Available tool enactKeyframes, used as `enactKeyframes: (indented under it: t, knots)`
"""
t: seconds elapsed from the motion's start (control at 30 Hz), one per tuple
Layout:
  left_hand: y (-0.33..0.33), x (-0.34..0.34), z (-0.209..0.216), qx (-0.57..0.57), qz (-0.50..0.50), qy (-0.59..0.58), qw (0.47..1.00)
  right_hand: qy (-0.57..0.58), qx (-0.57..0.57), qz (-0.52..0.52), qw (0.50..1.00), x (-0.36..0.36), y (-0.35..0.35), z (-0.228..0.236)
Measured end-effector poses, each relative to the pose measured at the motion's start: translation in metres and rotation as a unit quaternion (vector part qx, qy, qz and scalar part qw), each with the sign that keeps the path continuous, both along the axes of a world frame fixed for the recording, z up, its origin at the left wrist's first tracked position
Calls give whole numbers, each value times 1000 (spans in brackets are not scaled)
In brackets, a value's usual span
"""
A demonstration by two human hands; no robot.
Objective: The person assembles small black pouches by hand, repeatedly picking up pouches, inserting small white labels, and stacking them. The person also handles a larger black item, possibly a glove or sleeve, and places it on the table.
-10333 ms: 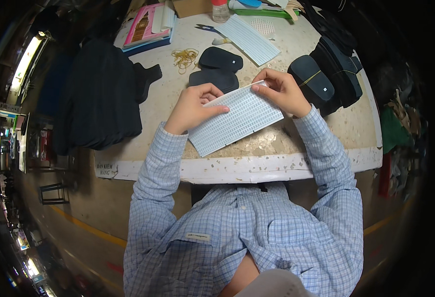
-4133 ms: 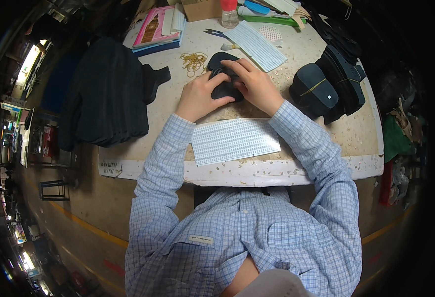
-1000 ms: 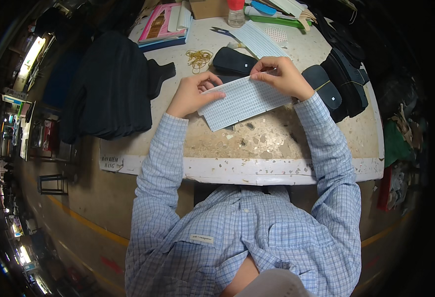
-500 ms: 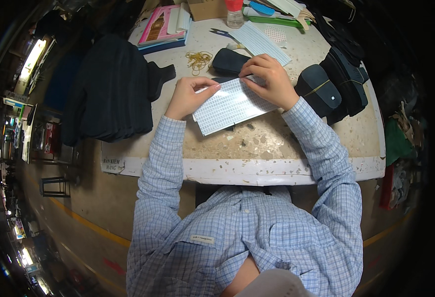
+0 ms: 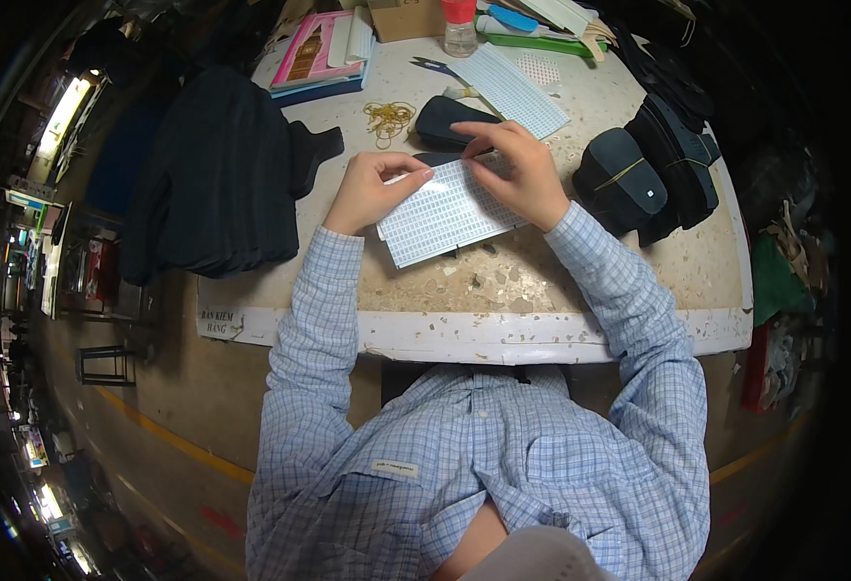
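A white sheet of small printed labels (image 5: 445,215) is held tilted above the near part of the table. My left hand (image 5: 372,189) pinches its upper left corner between thumb and fingers. At the upper edge, my right hand (image 5: 517,169) has its thumb and a bent finger closed at the sheet, with the index finger stretched out above. Whether a loose label is between those fingertips is too small to tell. Just beyond the sheet a dark flat piece (image 5: 435,157) shows partly, and behind it lies a dark padded piece (image 5: 450,121).
Stacked dark pieces (image 5: 222,174) stand at the left. Banded dark bundles (image 5: 624,174) lie at the right. Farther back are yellow rubber bands (image 5: 389,121), scissors (image 5: 432,66), another label sheet (image 5: 511,89), a red-topped jar (image 5: 459,34) and a pink box (image 5: 317,48).
My right hand has shifted slightly left and down, and its index finger has straightened and lifted away from the thumb. My left hand and the sheet stay almost in place.
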State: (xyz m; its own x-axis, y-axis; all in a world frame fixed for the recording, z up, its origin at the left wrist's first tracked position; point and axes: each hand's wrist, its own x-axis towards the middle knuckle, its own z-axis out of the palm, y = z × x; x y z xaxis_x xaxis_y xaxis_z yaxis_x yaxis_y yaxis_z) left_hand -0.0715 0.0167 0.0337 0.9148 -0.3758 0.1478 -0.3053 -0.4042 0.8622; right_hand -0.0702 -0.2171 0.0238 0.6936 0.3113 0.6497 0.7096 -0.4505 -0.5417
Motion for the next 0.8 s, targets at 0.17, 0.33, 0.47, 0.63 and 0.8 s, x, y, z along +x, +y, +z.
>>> enactKeyframes:
  t: [0.17,0.33,0.47,0.63,0.8]
  knots:
    - [15,5,2,10,-14,-23,1000,17,6,-28,999,8,-10,10]
    - [36,21,1,-70,117,-140,981,170,-104,15,980,18,-34,28]
    - [33,31,-1,-162,235,-278,917,61,-35,-136,988,31,-43,41]
    - [16,19,-5,-121,149,-174,966,-118,-62,-320,938,56,-47,52]
    - [-6,12,-16,31,34,-225,973,-81,-80,-216,970,40,-33,41]
